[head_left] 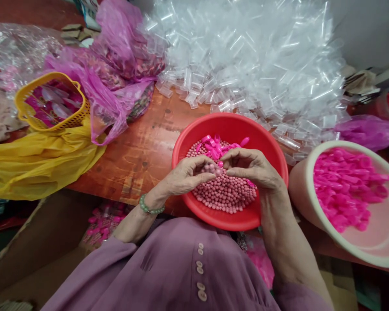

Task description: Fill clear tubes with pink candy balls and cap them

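A red bowl (266, 142) sits at the table's near edge, filled with small pink balls (227, 194) and some bright pink plastic pieces (214, 147) at its far side. Both my hands meet over the bowl. My left hand (184, 175) has its fingers curled around several pink balls. My right hand (251, 166) pinches at the same spot, fingertips touching the left hand's; a small bright pink piece shows between them.
A pale pink tub (376, 246) of bright pink pieces stands at the right. A big heap of clear plastic tubes (256, 56) lies behind the bowl. At left are a yellow basket (29, 116), pink bags (116, 65) and a yellow bag (35, 164).
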Tool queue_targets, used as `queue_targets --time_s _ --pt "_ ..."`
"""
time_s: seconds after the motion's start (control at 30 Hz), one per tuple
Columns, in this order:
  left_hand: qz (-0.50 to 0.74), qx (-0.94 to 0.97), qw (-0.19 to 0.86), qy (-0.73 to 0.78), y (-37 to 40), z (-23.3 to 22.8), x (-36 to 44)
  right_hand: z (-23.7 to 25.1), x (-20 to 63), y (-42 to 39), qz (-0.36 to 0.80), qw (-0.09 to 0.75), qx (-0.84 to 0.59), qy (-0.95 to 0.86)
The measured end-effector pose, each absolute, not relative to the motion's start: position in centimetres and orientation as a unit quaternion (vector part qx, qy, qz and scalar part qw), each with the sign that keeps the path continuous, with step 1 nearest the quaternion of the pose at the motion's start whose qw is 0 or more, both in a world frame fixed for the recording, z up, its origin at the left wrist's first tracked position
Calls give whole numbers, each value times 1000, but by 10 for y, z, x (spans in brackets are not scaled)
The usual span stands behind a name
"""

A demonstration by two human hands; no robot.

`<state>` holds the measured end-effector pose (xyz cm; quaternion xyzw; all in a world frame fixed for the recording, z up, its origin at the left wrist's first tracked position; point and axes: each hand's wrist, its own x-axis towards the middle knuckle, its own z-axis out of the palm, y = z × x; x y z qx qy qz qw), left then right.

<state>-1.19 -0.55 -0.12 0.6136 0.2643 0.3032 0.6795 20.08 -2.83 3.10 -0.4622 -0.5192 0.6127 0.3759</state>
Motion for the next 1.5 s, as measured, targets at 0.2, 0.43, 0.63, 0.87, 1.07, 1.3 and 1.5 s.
queue_targets --time_s 0.2,0.43,0.63,0.87,1.07,1.3,1.5 --pt "292 505 769 260 -2 0 -10 31 191 -29 561 383 -458 -573" --pt "253 490 797 246 4 0 -12 37 186 -23 533 331 -471 -620" --pt "293 423 824 237 7 -4 -11 35 189 -27 546 360 -472 -591" --pt "285 356 866 205 12 -7 -15 26 207 -38 431 148 -553 -697" --pt "290 355 867 198 16 -7 -15 6 187 -49 338 -144 -542 -756" --pt "315 365 844 236 1 -4 -14 7 176 -57 330 -161 -532 -763" --pt "355 460 778 237 -10 9 -19 9 188 -60 339 -56 -547 -764"
